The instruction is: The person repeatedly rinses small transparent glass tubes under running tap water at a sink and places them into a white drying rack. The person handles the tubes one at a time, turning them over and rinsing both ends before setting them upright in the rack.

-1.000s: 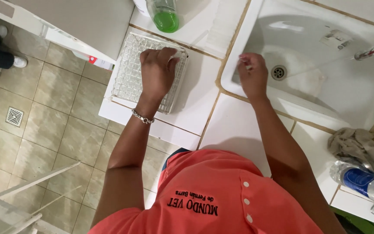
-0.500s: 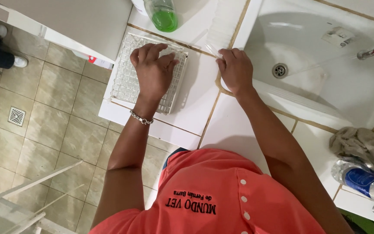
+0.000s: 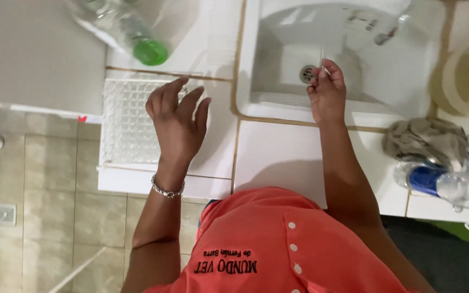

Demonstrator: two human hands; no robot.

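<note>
The left hand had lifted off the clear grid tray and hovered spread wide, while the right hand pinched a thin clear tube over the sink.

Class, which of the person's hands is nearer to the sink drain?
The right hand. It is held over the sink beside the drain. The left hand hovers over the clear grid tray, well off to the side.

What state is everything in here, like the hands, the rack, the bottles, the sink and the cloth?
left hand: open, fingers spread, above the rack
right hand: pinching a thin clear tube over the sink
clear grid rack: lying flat on the counter
green-capped bottle: capped, on its side
blue-labelled bottle: lying on its side
sink: no water visible
cloth: crumpled
</note>
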